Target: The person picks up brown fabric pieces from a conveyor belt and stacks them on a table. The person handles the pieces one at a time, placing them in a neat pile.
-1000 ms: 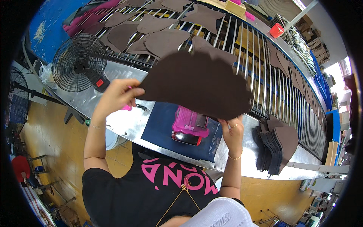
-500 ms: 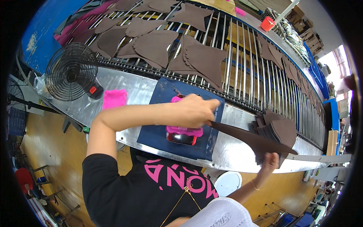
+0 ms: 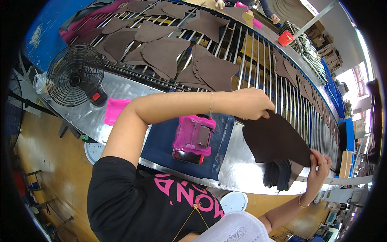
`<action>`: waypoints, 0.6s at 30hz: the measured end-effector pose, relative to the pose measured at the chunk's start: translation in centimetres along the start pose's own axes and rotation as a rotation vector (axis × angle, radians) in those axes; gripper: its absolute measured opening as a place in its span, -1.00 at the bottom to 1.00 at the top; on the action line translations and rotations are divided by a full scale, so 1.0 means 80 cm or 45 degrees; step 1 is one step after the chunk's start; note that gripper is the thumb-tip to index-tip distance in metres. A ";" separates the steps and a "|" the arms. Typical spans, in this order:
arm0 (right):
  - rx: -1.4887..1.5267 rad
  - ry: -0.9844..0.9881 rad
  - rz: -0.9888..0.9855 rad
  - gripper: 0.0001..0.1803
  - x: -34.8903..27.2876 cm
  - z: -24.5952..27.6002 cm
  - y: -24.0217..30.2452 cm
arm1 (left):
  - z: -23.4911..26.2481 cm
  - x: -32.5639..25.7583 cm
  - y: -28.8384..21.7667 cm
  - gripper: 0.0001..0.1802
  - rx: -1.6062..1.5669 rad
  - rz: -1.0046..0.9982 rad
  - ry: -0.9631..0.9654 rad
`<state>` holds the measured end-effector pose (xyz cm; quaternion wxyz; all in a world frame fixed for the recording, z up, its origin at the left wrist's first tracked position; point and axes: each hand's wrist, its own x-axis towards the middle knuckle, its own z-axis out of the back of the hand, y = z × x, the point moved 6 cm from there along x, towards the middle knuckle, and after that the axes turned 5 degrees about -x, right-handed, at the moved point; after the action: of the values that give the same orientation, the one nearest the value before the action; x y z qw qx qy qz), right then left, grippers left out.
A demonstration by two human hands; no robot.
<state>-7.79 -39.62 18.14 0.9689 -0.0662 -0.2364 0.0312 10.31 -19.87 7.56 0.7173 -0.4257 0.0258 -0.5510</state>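
Between my two hands a dark brown, flat cut piece of sheet material (image 3: 276, 139) is spread, raised over the metal table. My left hand (image 3: 256, 104) pinches its far corner near the rack bars. At its right corner, my right hand (image 3: 319, 163) grips the edge. Partly hidden beneath the piece is a stack of similar brown pieces (image 3: 278, 175). To the left, a pink frame-like holder (image 3: 191, 135) lies over a black and red object (image 3: 188, 156) on a dark blue mat (image 3: 159, 147).
A rack of metal bars (image 3: 242, 60) carrying several brown pieces (image 3: 165, 54) runs along the far side. A black wire-cage fan (image 3: 75, 76) and a pink tray (image 3: 117, 111) stand at left. Another person's hands (image 3: 219, 5) show at the top, near a red container (image 3: 285, 38).
Both hands have moved right, my left hand also away from the mat. The brown piece, earlier nearly edge-on, now shows its broad face. Another person's hands have come into view at the top.
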 end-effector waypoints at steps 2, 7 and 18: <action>0.049 -0.164 -0.157 -0.75 0.014 -0.007 0.001 | 0.003 -0.012 0.038 -0.79 -0.186 0.272 -0.031; 0.427 -0.428 -0.555 -0.71 -0.016 -0.030 -0.044 | 0.040 -0.093 0.170 -0.72 -0.847 0.725 -0.453; 0.568 -0.136 -0.682 -0.83 -0.044 -0.109 -0.035 | 0.108 -0.254 0.403 -0.41 -1.168 1.192 -1.651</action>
<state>-6.75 -43.70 9.26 0.9196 0.2131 -0.2831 -0.1698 31.51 2.67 -16.29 0.5020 -0.8399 0.0043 0.2060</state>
